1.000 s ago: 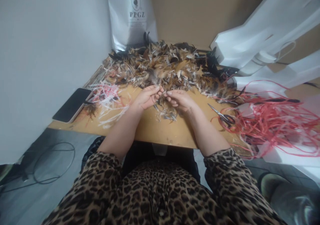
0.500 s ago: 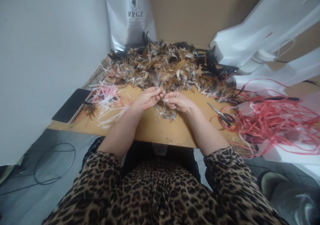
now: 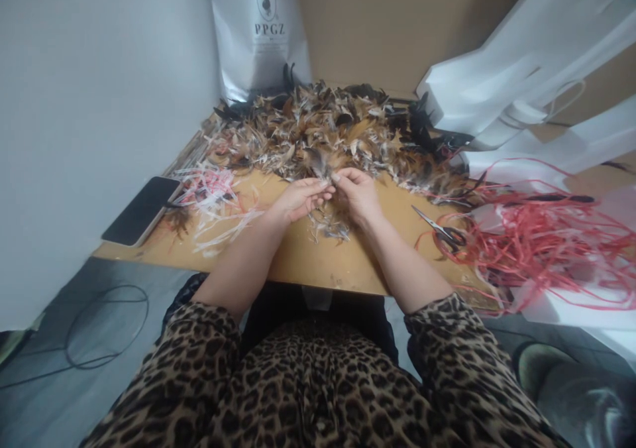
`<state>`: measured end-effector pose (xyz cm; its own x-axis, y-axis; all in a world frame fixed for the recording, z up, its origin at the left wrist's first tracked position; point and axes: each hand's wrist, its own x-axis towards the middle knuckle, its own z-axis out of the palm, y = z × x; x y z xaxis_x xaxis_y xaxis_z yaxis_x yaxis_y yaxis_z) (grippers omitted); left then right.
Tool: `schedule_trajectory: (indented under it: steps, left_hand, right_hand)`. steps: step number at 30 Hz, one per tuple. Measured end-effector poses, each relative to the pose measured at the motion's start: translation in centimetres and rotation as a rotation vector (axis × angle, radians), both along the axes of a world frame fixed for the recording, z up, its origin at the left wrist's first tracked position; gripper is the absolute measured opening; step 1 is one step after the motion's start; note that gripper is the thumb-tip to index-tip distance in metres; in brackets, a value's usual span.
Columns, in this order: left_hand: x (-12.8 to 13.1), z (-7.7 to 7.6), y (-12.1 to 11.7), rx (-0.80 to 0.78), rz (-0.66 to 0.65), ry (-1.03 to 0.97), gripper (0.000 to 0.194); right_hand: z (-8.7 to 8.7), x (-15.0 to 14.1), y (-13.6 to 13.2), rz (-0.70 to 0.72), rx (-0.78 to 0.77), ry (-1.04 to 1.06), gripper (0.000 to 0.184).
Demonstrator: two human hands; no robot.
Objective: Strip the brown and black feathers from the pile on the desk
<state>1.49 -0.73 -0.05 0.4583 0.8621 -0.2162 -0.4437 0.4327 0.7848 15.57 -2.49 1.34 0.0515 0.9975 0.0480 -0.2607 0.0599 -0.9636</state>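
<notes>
My left hand (image 3: 305,198) pinches the lower end of a greyish-brown feather (image 3: 318,162), which points away from me. Close beside it, fingertips nearly touching, my right hand (image 3: 355,193) is closed in a pinch at the same feather's base. Whether the right fingers grip the feather itself or a strand on it is too small to tell. Just beyond both hands spreads a large heap of brown, white and black feathers (image 3: 342,120). Below the hands, loose pale feather scraps (image 3: 330,228) lie on the tabletop (image 3: 318,262).
Scissors (image 3: 440,226) with dark handles lie right of my arm, beside a tangle of red plastic strips (image 3: 551,242). On the left are pink and white strips (image 3: 211,186) and a phone (image 3: 142,211). A silvery bag (image 3: 263,44) stands behind the heap; a white wall (image 3: 109,103) borders the left.
My right hand has turned and shifted up, its fingers now pinching at the feather's base from the right. The left hand has moved slightly right.
</notes>
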Motion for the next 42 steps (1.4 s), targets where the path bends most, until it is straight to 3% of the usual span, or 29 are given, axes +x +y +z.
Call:
schedule_trajectory:
  steps: [17, 28, 42]
  left_hand:
    - [0.1, -0.1, 0.0, 0.033, 0.001, 0.007, 0.006]
    - [0.1, -0.7, 0.2, 0.107, 0.003, 0.032, 0.004]
    - [0.3, -0.4, 0.0, 0.136, 0.04, 0.086, 0.006]
  right_hand:
    - [-0.4, -0.3, -0.1, -0.026, 0.032, -0.095, 0.029]
    - [-0.5, -0.1, 0.1, 0.036, -0.052, -0.035, 0.035]
    - [-1.0, -0.3, 0.2, -0.019, -0.035, 0.005, 0.029]
